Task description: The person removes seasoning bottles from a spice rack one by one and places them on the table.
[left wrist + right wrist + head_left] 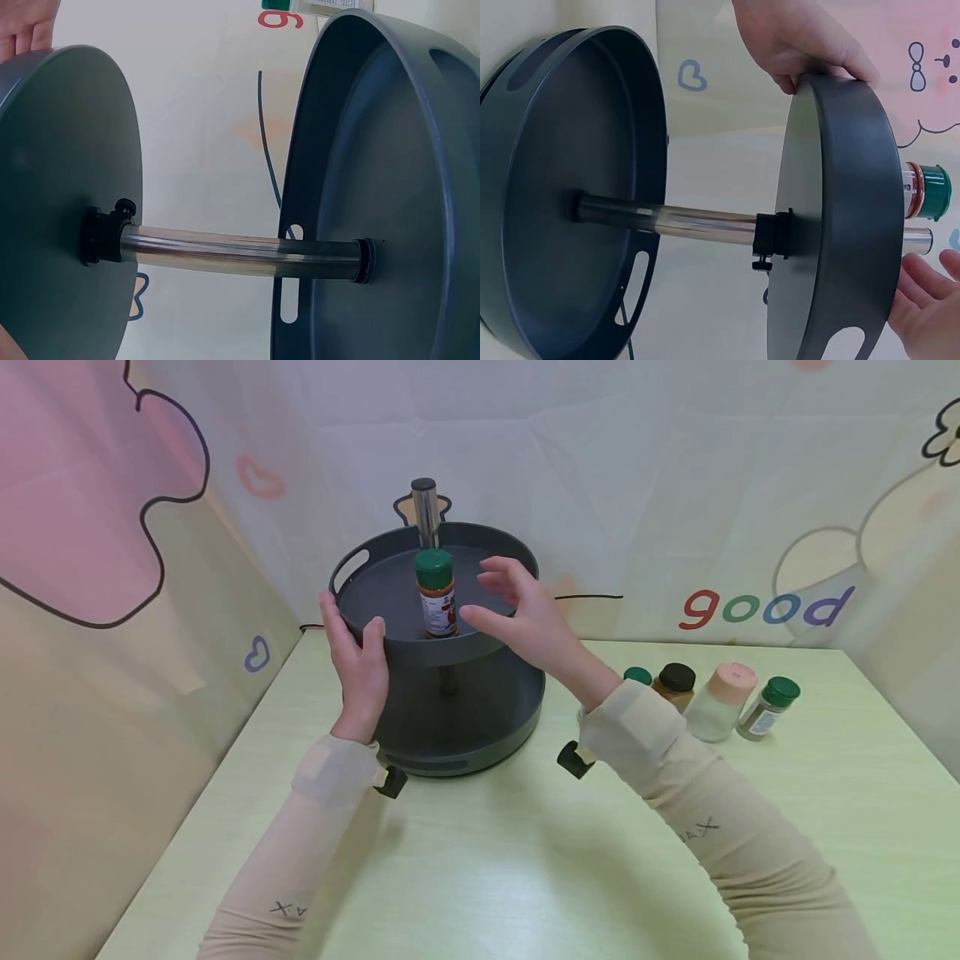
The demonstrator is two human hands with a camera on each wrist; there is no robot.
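A dark grey two-tier round rack stands at the back of the table. On its upper tray [480, 556], near the front rim, a spice jar [438, 606] with a green cap and red-brown contents stands upright. My left hand [360, 672] holds that tray's front left rim, its fingers partly hidden behind it; the right wrist view also shows this left hand [802, 37] gripping the rim. Just right of the jar, my right hand [528, 614] is held with fingers spread and slightly bent, apart from the jar. No jar shows on the lower tray [465, 727].
Right of the rack stand a green-capped jar [637, 675] partly behind my sleeve, a black-capped jar [677, 681], a pink-capped glass jar [723, 697] and another green-capped jar [768, 706]. The rack's metal pole [425, 514] rises above the upper tray. A printed curtain hangs behind.
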